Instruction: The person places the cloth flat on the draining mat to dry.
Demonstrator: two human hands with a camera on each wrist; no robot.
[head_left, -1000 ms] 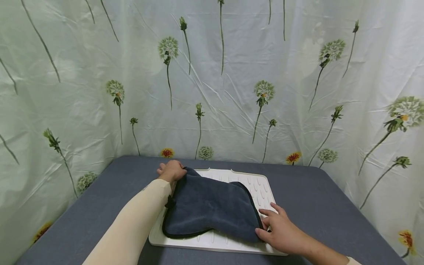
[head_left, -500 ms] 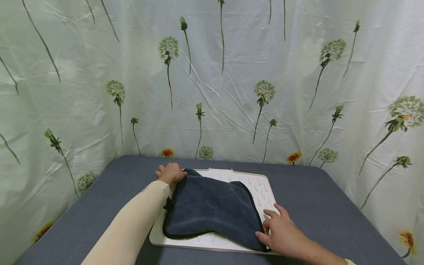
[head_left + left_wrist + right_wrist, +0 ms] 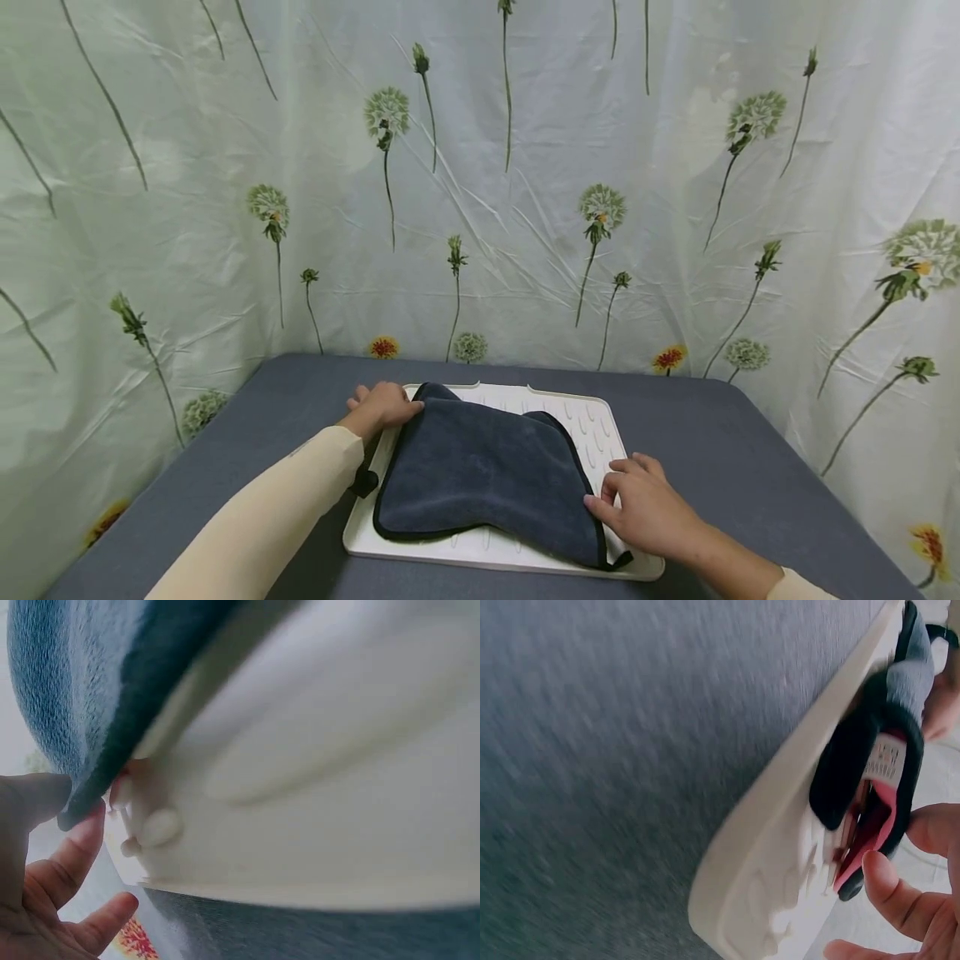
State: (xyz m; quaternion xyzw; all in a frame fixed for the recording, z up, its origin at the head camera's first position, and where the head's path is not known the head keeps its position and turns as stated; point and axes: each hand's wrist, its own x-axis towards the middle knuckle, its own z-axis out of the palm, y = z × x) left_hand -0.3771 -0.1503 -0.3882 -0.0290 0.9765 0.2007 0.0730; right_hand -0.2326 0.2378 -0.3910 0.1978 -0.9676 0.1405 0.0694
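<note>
A dark blue plush cloth (image 3: 480, 467) with black edging lies rumpled over a white ridged tray (image 3: 427, 547). At its far left edge my left hand (image 3: 384, 406) pinches the border between thumb and forefinger; the left wrist view shows that edge (image 3: 90, 799) lifted off the tray. My right hand (image 3: 645, 508) grips the right edge near the front corner, thumb and forefinger at the black trim (image 3: 900, 832). The right wrist view also reveals a pink underside (image 3: 885, 817) and a white printed label (image 3: 886, 759). Black tabs (image 3: 363, 483) stick out at the cloth's sides.
The tray rests on a grey-blue cloth-covered table (image 3: 690, 433). Behind and beside it hangs a pale curtain (image 3: 495, 275) printed with dandelions. The table's far edge meets the curtain.
My left hand and sleeve have come slightly nearer, and the left tab shows farther left. My right hand has shifted up along the right edge, exposing a black tab at the front corner.
</note>
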